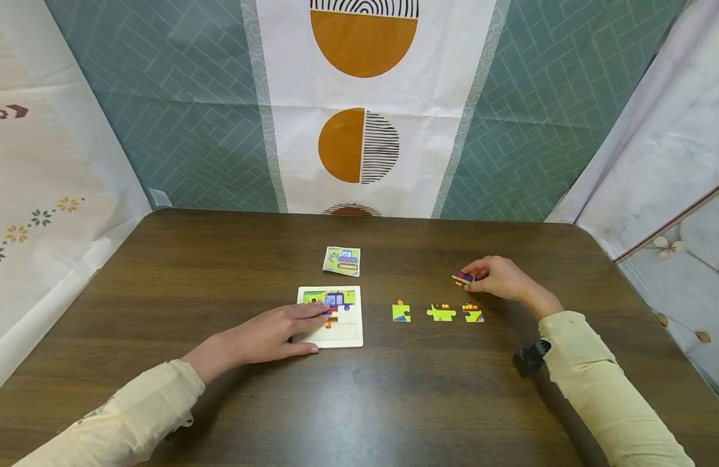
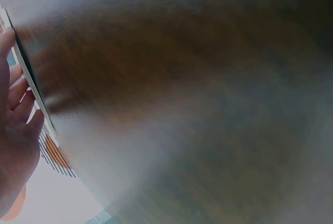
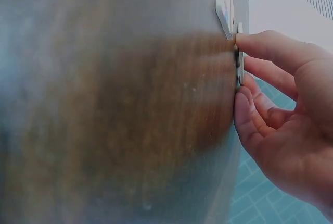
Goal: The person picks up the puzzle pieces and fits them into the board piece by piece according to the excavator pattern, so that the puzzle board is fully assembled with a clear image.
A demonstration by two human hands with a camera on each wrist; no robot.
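Note:
A white-framed jigsaw tray lies near the middle of the table, partly filled along its top and centre with a blue-cabbed vehicle picture. My left hand rests over its left side, fingers extended onto the pieces and covering some of them. Off to the right, my right hand pinches a dark purple puzzle piece with a striped edge between thumb and fingers, low over the table. Below that hand lie three loose pieces: a green one, a second green one and a multicoloured one.
Behind the tray sits a small picture card with a blue digger on green. The brown wooden table ends at a patterned cloth backdrop. A black wrist device is at the right sleeve.

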